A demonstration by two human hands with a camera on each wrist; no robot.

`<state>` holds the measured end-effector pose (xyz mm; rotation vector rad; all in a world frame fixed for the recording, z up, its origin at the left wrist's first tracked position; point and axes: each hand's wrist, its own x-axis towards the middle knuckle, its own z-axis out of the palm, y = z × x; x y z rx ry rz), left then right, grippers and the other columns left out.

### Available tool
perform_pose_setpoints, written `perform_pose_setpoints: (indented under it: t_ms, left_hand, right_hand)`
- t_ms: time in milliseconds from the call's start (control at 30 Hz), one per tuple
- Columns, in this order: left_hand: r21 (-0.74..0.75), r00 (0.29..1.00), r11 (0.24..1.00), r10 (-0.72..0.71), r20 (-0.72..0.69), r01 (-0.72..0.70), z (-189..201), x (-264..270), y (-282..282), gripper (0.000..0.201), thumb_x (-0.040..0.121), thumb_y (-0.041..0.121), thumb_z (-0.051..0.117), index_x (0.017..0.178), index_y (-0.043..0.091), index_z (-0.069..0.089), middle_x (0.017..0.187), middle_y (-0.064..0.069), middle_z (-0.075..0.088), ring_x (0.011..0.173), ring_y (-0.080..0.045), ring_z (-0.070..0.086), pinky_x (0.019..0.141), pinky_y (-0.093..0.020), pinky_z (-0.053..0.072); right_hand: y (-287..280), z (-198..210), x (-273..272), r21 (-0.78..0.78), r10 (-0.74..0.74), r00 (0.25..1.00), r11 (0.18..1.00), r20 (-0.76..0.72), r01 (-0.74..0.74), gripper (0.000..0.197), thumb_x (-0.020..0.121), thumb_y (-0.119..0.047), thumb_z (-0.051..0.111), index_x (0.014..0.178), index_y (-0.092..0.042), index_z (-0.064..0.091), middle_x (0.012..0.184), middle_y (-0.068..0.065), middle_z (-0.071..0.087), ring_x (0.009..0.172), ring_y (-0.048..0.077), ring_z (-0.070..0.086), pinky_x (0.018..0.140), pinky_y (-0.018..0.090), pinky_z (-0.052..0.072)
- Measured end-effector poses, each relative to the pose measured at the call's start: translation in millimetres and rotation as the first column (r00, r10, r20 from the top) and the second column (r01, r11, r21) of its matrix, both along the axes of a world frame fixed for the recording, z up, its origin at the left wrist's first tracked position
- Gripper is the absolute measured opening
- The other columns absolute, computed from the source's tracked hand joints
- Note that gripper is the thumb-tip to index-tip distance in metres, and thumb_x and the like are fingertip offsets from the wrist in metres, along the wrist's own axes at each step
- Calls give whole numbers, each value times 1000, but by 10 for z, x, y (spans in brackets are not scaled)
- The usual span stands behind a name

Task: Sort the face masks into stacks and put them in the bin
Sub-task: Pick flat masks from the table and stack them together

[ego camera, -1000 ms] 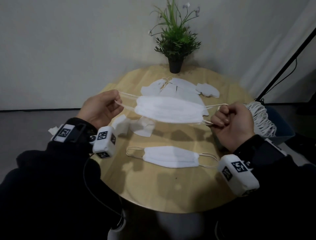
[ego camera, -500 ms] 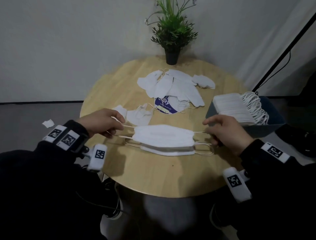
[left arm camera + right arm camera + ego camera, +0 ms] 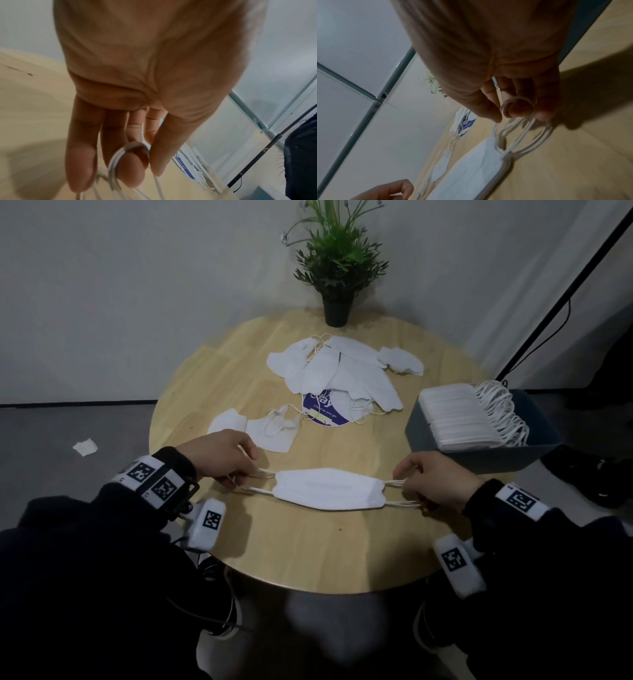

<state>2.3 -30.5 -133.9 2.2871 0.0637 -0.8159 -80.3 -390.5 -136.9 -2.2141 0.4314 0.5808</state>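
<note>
Face masks (image 3: 329, 489) now lowered from the air onto the desk (image 3: 308, 556), stacked. Ear loops hooked on curled fingers of left hand (image 3: 222, 458) and right hand (image 3: 435, 482). Next probably into bin (image 3: 479, 455).

Round wooden table (image 3: 239, 364), potted plant (image 3: 337, 265), pale wall (image 3: 137, 285), grey floor (image 3: 51, 467)

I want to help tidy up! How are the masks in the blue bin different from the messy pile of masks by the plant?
The masks in the bin stand in a neat row with their loops all on one side; the pile by the plant is jumbled, overlapping, with loops tangled. The binned masks sit inside the blue bin; the pile lies loose on the table, partly covering a round blue sticker. Both are white masks with ear loops.
</note>
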Motion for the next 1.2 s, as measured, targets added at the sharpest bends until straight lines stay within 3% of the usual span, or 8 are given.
perform_pose_setpoints:
  t_ms: [167,300,433,567,733,1000,1133,1200]
  left_hand:
    - [117,989,988,-109,102,97,51,-23,-79,31,86,29,83,109,18,65,88,-3,77,78,-17,70,78,-35,56]
    - [311,839,895,-419,348,319,100,-141,-292,54,73,46,90,116,34,60,116,10,60,105,-14,60,91,-38,52]
    - [314,712,778,-627,316,545,-97,-348,-587,72,69,42,88,127,41,45,126,15,52,107,-13,55,87,-38,51]
    - [384,643,710,-701,307,591,-286,-380,-676,69,74,27,76,130,38,38,125,11,50,102,-17,51,78,-35,46]
    - [392,640,718,-693,331,575,-328,-332,-644,63,76,25,76,125,37,40,117,10,53,98,-17,53,78,-37,51]
    - [379,651,726,-685,327,574,-334,-317,-652,65,73,30,79,123,41,38,120,12,54,103,-17,54,84,-39,53]
    - [216,736,775,-632,242,594,-184,-147,-665,77,63,51,88,126,45,46,122,18,56,108,-6,56,88,-29,50]
    - [111,802,851,-522,290,513,-96,90,-712,63,70,52,90,121,39,57,119,15,62,105,-5,63,88,-27,51]
  right_hand:
    - [83,-2,2,-125,167,975,981,146,-149,28,88,-20,77,115,-20,68,110,1,69,94,16,65,83,31,53]
    - [327,-2,-17,-362,483,814,858,323,-366,60,79,-39,84,133,-27,61,132,-4,58,118,14,55,97,35,45]
    - [522,-149,34,-401,620,774,747,131,-530,93,73,-38,88,153,-23,42,143,0,51,128,22,50,105,40,47]
    - [564,-258,89,-487,661,749,671,51,-560,82,77,-25,83,148,-19,42,133,3,51,122,26,51,97,39,49]
    - [538,-277,124,-472,651,756,688,66,-552,62,77,-21,81,133,-21,55,119,1,52,112,23,54,90,37,53]
    - [519,-263,168,-435,622,780,722,67,-538,64,72,-30,85,130,-22,58,112,-2,53,100,19,53,84,36,53]
    - [460,-209,259,-224,451,879,882,153,-414,78,72,-49,88,139,-20,58,125,-2,62,108,15,58,90,30,49]
    - [444,-190,344,-76,272,935,962,228,-262,68,80,-47,84,138,-20,62,128,0,66,108,12,63,92,24,50]
